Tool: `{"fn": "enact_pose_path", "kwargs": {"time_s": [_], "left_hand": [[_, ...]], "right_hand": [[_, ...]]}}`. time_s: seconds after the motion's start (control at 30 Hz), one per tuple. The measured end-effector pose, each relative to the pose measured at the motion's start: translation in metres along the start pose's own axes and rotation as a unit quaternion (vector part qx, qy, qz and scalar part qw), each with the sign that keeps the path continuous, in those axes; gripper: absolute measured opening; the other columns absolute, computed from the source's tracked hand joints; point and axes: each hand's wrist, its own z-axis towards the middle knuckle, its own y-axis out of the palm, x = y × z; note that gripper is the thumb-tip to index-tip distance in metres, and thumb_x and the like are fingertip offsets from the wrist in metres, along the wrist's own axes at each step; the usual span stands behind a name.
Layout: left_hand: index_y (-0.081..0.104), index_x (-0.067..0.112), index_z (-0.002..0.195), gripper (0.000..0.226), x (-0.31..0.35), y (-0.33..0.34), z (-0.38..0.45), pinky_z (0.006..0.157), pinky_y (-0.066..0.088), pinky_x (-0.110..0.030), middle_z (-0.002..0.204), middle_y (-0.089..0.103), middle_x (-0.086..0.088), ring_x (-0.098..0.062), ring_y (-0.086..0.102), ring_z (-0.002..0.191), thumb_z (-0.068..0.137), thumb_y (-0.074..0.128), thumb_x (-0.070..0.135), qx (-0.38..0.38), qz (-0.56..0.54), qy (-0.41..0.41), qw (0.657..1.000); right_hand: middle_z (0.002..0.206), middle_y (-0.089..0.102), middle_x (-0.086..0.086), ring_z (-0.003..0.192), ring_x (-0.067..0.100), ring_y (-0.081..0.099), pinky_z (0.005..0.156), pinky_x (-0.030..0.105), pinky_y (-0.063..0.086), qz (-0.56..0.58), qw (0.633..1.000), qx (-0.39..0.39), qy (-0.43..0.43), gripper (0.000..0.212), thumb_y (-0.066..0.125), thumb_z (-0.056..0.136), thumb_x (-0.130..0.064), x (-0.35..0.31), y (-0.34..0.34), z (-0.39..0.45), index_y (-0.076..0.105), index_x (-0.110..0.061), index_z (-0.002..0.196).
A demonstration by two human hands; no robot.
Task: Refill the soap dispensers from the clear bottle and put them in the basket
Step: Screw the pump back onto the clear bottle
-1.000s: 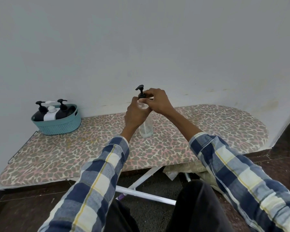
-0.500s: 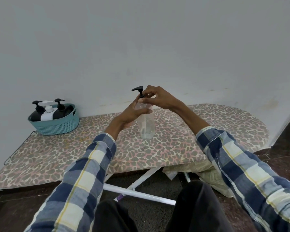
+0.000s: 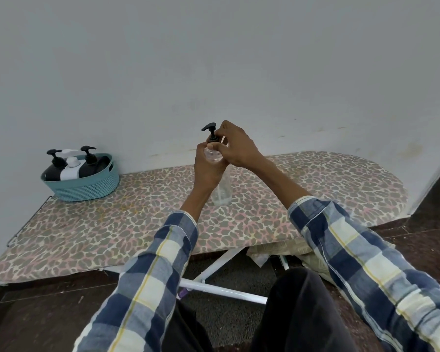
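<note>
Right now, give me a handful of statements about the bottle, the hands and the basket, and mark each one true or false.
1. The left hand grips the clear bottle around its upper body. True.
2. The right hand rests flat on the ironing board. False: its fingers pinch the collar of the black pump on top of the bottle.
3. The teal basket holds three dispensers. True: two black and one white dispenser.
4. The clear bottle lies on its side. False: it stands upright on the board.
5. The basket sits on the floor. False: it sits on the board's left end, by the wall.
</note>
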Motion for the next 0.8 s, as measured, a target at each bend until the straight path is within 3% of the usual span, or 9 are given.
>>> {"fn": "enact_pose_path", "kwargs": {"time_s": [0.1, 0.17, 0.23, 0.33, 0.4, 0.47, 0.53, 0.67, 0.8], "left_hand": [[0.050, 0.015, 0.141, 0.077, 0.005, 0.001, -0.007, 0.089, 0.057, -0.035, 0.126, 0.068, 0.003, -0.012, 0.070, 0.111, 0.076, 0.080, 0.044, 0.024, 0.027, -0.011, 0.999], [0.046, 0.014, 0.140, 0.075, 0.004, 0.002, -0.008, 0.086, 0.057, -0.038, 0.129, 0.069, -0.004, -0.023, 0.070, 0.113, 0.080, 0.084, 0.039, 0.024, 0.046, -0.009, 0.999], [0.039, 0.009, 0.142, 0.072, -0.001, 0.001, -0.004, 0.081, 0.055, -0.030, 0.130, 0.066, -0.011, -0.028, 0.070, 0.117, 0.088, 0.087, 0.021, -0.006, 0.059, 0.000, 0.998], [0.039, 0.016, 0.146, 0.084, -0.003, -0.011, 0.000, 0.097, 0.053, -0.026, 0.137, 0.060, 0.002, -0.015, 0.064, 0.124, 0.083, 0.094, 0.016, -0.109, 0.088, 0.037, 0.989], [0.050, 0.031, 0.141, 0.079, 0.005, -0.028, 0.005, 0.103, 0.051, -0.022, 0.133, 0.060, 0.013, -0.002, 0.061, 0.119, 0.079, 0.096, 0.015, -0.176, 0.108, 0.037, 0.978], [0.051, 0.032, 0.146, 0.084, 0.011, -0.051, 0.013, 0.102, 0.055, -0.031, 0.136, 0.061, 0.008, -0.009, 0.061, 0.123, 0.078, 0.097, 0.016, -0.231, 0.120, 0.003, 0.965], [0.048, 0.031, 0.153, 0.088, 0.018, -0.070, 0.021, 0.100, 0.058, -0.035, 0.136, 0.066, 0.000, -0.015, 0.067, 0.120, 0.081, 0.095, 0.013, -0.275, 0.132, -0.016, 0.952], [0.056, 0.035, 0.147, 0.071, 0.025, -0.078, 0.024, 0.093, 0.060, -0.035, 0.123, 0.075, -0.001, -0.019, 0.074, 0.104, 0.085, 0.092, 0.034, -0.270, 0.155, 0.006, 0.950], [0.055, 0.032, 0.144, 0.066, 0.016, -0.062, 0.019, 0.093, 0.060, -0.038, 0.125, 0.070, -0.001, -0.019, 0.070, 0.103, 0.088, 0.087, 0.044, -0.229, 0.183, 0.027, 0.956]], "right_hand": [[0.110, 0.057, -0.007, 0.095, 0.014, 0.066, 0.089, 0.042, 0.055, 0.002, 1.000, -0.008, 0.010, 0.023, 0.073, 0.097, -0.043, -0.002, 0.000, 0.000, 0.075, -0.025, 0.112], [0.115, 0.056, -0.004, 0.102, 0.016, 0.063, 0.091, 0.043, 0.054, -0.012, 1.000, -0.017, 0.018, 0.029, 0.071, 0.099, -0.042, -0.003, 0.001, -0.001, 0.072, -0.019, 0.116], [0.125, 0.053, 0.003, 0.117, 0.023, 0.055, 0.093, 0.044, 0.052, -0.046, 0.998, -0.017, 0.031, 0.035, 0.067, 0.100, -0.039, -0.004, 0.005, -0.002, 0.063, -0.014, 0.124], [0.135, 0.046, 0.010, 0.126, 0.027, 0.042, 0.091, 0.039, 0.042, 0.002, 0.995, 0.011, 0.094, 0.047, 0.069, 0.097, -0.036, -0.002, 0.010, -0.009, 0.051, -0.012, 0.134], [0.131, 0.049, 0.009, 0.119, 0.023, 0.048, 0.091, 0.038, 0.045, 0.108, 0.983, 0.019, 0.148, 0.056, 0.076, 0.093, -0.046, 0.004, 0.010, -0.017, 0.050, -0.015, 0.131], [0.120, 0.059, 0.005, 0.110, 0.020, 0.060, 0.083, 0.034, 0.049, 0.218, 0.960, 0.011, 0.176, 0.059, 0.079, 0.090, -0.054, 0.009, 0.009, -0.024, 0.052, -0.018, 0.127], [0.112, 0.066, 0.001, 0.102, 0.015, 0.065, 0.080, 0.030, 0.048, 0.250, 0.957, 0.013, 0.145, 0.052, 0.081, 0.090, -0.051, 0.011, 0.007, -0.028, 0.056, -0.023, 0.125], [0.113, 0.075, -0.009, 0.108, 0.004, 0.070, 0.091, 0.026, 0.051, 0.229, 0.971, 0.029, 0.052, 0.038, 0.081, 0.094, -0.039, 0.008, 0.003, -0.024, 0.063, -0.025, 0.124], [0.110, 0.079, -0.005, 0.111, 0.010, 0.073, 0.101, 0.033, 0.055, 0.291, 0.955, 0.056, 0.013, 0.035, 0.054, 0.111, -0.044, -0.004, -0.004, -0.022, 0.064, -0.023, 0.137]]}}
